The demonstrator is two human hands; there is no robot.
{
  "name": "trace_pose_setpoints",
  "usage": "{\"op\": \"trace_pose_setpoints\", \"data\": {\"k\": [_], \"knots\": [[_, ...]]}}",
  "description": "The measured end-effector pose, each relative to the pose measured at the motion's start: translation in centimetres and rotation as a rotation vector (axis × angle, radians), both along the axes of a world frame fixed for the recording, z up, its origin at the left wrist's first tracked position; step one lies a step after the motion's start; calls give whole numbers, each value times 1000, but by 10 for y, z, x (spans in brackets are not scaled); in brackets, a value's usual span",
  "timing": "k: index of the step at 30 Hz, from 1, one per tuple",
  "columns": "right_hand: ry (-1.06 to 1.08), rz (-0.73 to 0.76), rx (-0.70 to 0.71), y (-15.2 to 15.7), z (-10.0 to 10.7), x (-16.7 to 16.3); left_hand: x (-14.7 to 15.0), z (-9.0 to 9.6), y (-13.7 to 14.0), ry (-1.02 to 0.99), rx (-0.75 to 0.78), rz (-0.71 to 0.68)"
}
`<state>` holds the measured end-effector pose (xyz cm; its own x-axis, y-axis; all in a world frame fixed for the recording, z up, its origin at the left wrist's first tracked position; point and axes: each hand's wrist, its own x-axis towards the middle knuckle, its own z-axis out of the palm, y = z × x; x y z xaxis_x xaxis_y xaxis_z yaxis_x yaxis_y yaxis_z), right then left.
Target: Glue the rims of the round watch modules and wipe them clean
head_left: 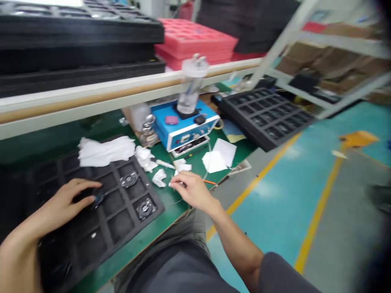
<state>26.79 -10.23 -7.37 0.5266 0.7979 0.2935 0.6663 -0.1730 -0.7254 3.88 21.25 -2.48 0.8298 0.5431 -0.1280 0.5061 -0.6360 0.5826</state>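
My left hand (71, 199) reaches over a black foam tray (122, 224) of square compartments. Its thumb and fingers close around a small dark part (99, 199) with a shiny surface, blurred and partly hidden. Two round black parts with metallic rings, one (129, 179) behind the other (146, 208), lie in the tray's right-hand compartments. Above the green bench, right of the tray, my right hand (192, 189) has its fingertips pinched together. A tiny white bit shows at the tips, too small to name. Crumpled white tissue (159, 178) lies just left of these fingers.
A white cloth (106, 151) covers the tray's far edge. Behind stands a blue instrument box (186, 126) with a clear cylinder (192, 87) on top. Another black compartment tray (265, 114) sits at the back right. A shelf rail (128, 95) crosses above the bench, bearing black and pink foam trays.
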Motion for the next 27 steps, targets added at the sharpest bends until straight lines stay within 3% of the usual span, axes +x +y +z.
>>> {"op": "trace_pose_setpoints", "data": {"k": [4, 13, 17, 20, 23, 27], "knots": [[-33, -28, -12, 3, 5, 9, 7, 0, 7, 29, -31, 31], [35, -36, -26, -3, 1, 8, 0, 22, -19, 114, -4, 30], [66, -58, -23, -11, -7, 0, -7, 21, -34, 40, -109, 3], [71, -79, -21, -16, -12, -3, -13, 9, -40, -131, -247, 116], [93, -74, -26, -20, -13, -4, -19, 2, -52, -360, -353, 366], [89, -96, -37, -20, -15, -6, -17, 6, -83, -655, -684, 558]]}}
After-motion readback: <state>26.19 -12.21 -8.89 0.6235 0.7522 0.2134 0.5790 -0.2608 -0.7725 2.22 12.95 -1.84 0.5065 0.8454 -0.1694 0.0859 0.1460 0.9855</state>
